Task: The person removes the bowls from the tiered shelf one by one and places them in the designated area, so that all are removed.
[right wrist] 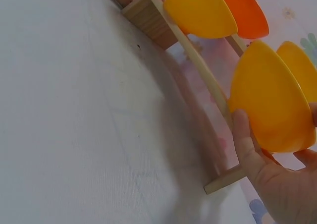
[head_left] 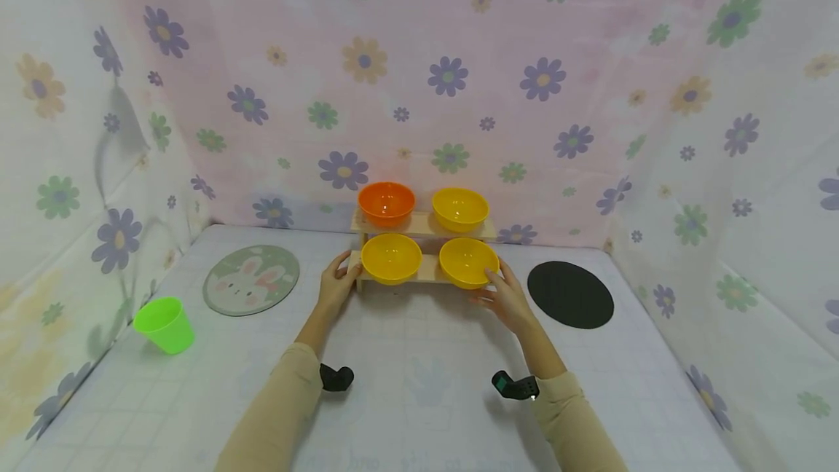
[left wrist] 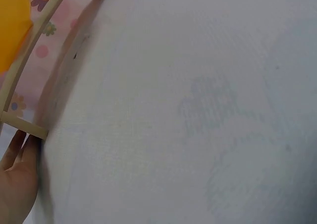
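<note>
A two-tier wooden rack (head_left: 426,268) stands by the back wall, carrying bowls on both shelves. My left hand (head_left: 337,284) holds its left end, fingers against the wooden leg in the left wrist view. My right hand (head_left: 510,303) grips the front right yellow bowl (head_left: 467,264); in the right wrist view (right wrist: 272,100) the bowl sits between thumb and fingers, low over the shelf. Beside it on the lower shelf is another yellow bowl (head_left: 391,259). Up on the rear shelf are an orange bowl (head_left: 387,204) and a yellow bowl (head_left: 460,210).
At the left lies a round rabbit-print mat (head_left: 251,280), with a bright green cup (head_left: 165,326) tilted in front of it. A black round mat (head_left: 570,295) lies right of the rack. Flowered cloth walls (head_left: 406,79) enclose the white table surface (head_left: 419,355).
</note>
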Tool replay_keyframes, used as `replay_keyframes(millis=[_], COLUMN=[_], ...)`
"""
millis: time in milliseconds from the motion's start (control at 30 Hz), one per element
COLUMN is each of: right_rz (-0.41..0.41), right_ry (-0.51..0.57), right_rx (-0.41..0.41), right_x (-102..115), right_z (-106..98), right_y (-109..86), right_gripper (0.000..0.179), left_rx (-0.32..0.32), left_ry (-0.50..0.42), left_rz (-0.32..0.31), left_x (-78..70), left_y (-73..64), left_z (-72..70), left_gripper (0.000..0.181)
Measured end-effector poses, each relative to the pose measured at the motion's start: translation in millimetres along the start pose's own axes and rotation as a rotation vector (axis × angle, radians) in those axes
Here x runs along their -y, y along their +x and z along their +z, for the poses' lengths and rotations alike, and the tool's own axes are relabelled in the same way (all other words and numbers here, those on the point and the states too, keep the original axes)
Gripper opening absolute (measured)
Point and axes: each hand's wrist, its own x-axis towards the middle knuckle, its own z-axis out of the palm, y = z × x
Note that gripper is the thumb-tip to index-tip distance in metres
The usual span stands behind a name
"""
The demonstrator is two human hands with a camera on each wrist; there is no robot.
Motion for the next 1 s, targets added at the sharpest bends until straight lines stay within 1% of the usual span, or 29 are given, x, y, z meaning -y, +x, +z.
replay_keyframes(millis=[133,267,367,600,700,833,1000], right_rz=[-0.002,0.001,0.002,0.015,0.011,0.021,0.044], right_ry=[0.005,0.014,0.026,0.062,0.064,0.077,0.03], right_rx=[-0.009,-0.022,-0.014,0.016,0.04,0.064,0.087], right_x=[0.5,0.5,-0.1,-7.4,-12.1,-20.0,-31.0], right_z=[1.2,1.8,1.9,0.3,0.6,5.0,13.5], right_y=[-2.2,-7.2,-12.5,-28.2,-34.9,-42.3,-49.4], right_gripper=[0.061,0.06,0.06,0.058,0.059,0.061,0.064], left_rx=[0.015,0.049,0.062,0.072,0.078,0.07,0.063], left_ry=[-0.027,-0.052,-0.06,-0.054,-0.068,-0.067,-0.062], left_rz=[-0.001,0.004,-0.002,-0.004,-0.002,0.0,0.011], left_x=[-1.2,-2.0,-2.1,-3.1,-3.0,-1.7,0.0], left_y=[0.3,-0.2,-1.4,-3.4,-1.9,-0.4,-0.4], left_z=[-0.7,-0.9,-1.3,-1.5,-1.2,-1.4,-1.7], left_gripper=[0.056,0.057,0.056,0.053,0.052,0.051,0.049])
